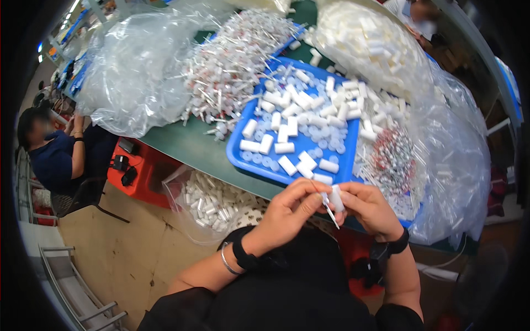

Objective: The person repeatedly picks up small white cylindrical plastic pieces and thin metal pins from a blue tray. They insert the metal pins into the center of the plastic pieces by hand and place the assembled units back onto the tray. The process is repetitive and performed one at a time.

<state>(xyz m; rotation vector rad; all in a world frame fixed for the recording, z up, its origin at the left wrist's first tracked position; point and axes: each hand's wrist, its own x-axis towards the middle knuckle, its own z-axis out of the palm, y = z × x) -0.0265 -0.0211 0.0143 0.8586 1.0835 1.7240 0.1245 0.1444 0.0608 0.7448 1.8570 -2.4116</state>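
Over the front edge of a blue tray (238, 160), my two hands meet close together. My left hand (292, 205) pinches a thin white stick with a pale collar (329, 209), its tip slanting down to the right. Between the fingers of my right hand (365, 204) is a short white plastic cylinder (336, 197), held roughly upright right beside the stick. Whether the two pieces touch I cannot tell. Inside the tray lie several loose white cylinders (284, 148) among small translucent round pieces (318, 134).
A heap of stemmed parts (234, 60) lies behind the tray on the green table (185, 150). Clear plastic bags stand left (138, 71) and right (450, 171). More cylinders fill a bag (207, 201) below the edge. Another person (58, 149) sits at left by a red crate (152, 179).
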